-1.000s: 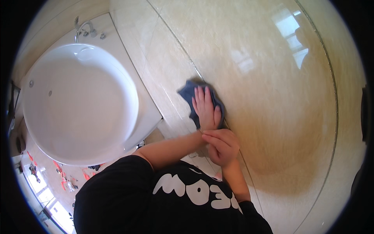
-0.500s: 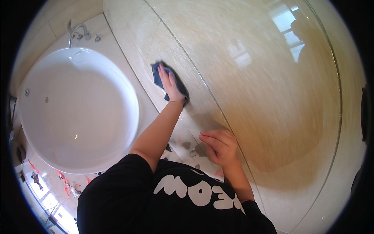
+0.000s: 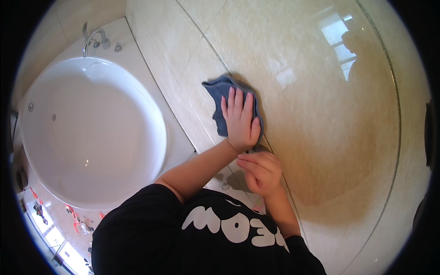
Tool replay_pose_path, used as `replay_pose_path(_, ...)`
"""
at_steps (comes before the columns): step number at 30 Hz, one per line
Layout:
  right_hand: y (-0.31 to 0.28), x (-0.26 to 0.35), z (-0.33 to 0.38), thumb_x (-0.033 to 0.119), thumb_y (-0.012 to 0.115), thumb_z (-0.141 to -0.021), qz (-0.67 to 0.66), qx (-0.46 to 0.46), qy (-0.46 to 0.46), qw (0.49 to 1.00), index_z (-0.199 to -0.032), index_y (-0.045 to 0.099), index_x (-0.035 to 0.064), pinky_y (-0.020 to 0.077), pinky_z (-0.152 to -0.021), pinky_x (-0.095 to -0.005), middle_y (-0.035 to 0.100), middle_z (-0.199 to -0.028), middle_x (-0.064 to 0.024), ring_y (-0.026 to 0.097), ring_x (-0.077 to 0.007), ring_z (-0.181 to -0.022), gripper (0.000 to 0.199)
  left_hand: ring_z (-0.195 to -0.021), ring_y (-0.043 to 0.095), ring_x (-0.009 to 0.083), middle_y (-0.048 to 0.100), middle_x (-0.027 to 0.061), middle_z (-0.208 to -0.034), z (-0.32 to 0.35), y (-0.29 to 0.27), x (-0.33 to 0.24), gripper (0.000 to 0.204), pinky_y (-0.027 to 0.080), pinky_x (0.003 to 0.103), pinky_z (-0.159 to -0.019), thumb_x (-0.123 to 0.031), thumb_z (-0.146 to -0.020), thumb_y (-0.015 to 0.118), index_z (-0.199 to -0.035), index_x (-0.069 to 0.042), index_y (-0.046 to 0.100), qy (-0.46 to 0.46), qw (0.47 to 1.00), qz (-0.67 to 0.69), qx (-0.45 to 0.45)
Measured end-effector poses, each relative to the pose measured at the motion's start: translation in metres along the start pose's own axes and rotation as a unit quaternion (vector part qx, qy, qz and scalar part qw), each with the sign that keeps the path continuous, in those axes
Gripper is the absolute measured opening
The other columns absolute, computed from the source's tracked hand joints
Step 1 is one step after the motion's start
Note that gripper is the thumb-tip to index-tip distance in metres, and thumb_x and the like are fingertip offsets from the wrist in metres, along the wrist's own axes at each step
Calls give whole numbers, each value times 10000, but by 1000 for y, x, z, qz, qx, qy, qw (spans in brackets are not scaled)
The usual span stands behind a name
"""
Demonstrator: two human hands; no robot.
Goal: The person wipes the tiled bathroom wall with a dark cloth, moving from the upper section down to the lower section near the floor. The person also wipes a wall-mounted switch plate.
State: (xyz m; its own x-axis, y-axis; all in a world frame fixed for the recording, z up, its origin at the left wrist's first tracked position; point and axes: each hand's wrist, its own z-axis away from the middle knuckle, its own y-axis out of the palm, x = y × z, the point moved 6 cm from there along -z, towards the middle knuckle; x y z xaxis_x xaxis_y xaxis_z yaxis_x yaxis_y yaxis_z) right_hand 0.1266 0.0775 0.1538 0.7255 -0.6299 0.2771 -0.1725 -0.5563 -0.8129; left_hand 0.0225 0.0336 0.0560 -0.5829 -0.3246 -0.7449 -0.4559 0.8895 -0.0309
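A dark blue-grey cloth [image 3: 221, 103] lies spread on the glossy beige tiled surface [image 3: 321, 137], across a thin seam strip. My left hand [image 3: 239, 117] presses flat on the cloth, fingers stretched out and thumb to the side. The cloth's far left corner juts out past my fingertips. Closer to my body, my right hand [image 3: 261, 172] is loosely curled, thumb and fingers drawn together, and nothing shows in it. Its fingertips are right by my left wrist.
On the left sits a round white tub [image 3: 96, 137] with a curved chrome tap [image 3: 95, 39] at its far rim. Orange-red and dark decorations [image 3: 75, 217] show at the lower left. The tiles reflect a bright window [image 3: 340, 41] and a dark silhouette.
My left hand has slid to the right and a little nearer with the cloth, which now shows more of its area. My right hand has hardly moved.
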Motion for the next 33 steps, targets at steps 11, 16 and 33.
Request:
replay_pose_path(11, 18, -3, 2, -27, 605, -613, 22, 29, 26, 999, -872, 704, 96, 488, -585, -305, 703, -919, -40, 652, -200, -694, 303, -1454, 185, 355, 222, 163, -1574, -102, -25, 97, 577, 99, 525, -1148, -252, -967, 385, -1511, -95, 274, -118, 991, 34, -59)
replay_pose_path(16, 37, 6, -24, -24, 617, -614, 7, 57, 11, 998, -884, 707, 104, 494, -604, -309, 704, -927, -34, 660, -198, -720, 313, -1412, 243, 420, 275, 244, -1526, -61, -22, 125, 503, 195, 429, -1160, -157, -1006, 354, -1478, 2, 284, -229, 969, 3, -95)
replay_pose_path(33, 56, -14, -40, -25, 621, -630, 9, 84, 27, 996, -884, 711, 103, 510, -609, -321, 704, -907, -37, 664, -200, -713, 299, -1458, 185, 338, 208, 167, -1578, -49, -23, 187, 600, 113, 534, -1140, -227, -961, 401, -1518, -77, 239, -220, 972, 40, -69)
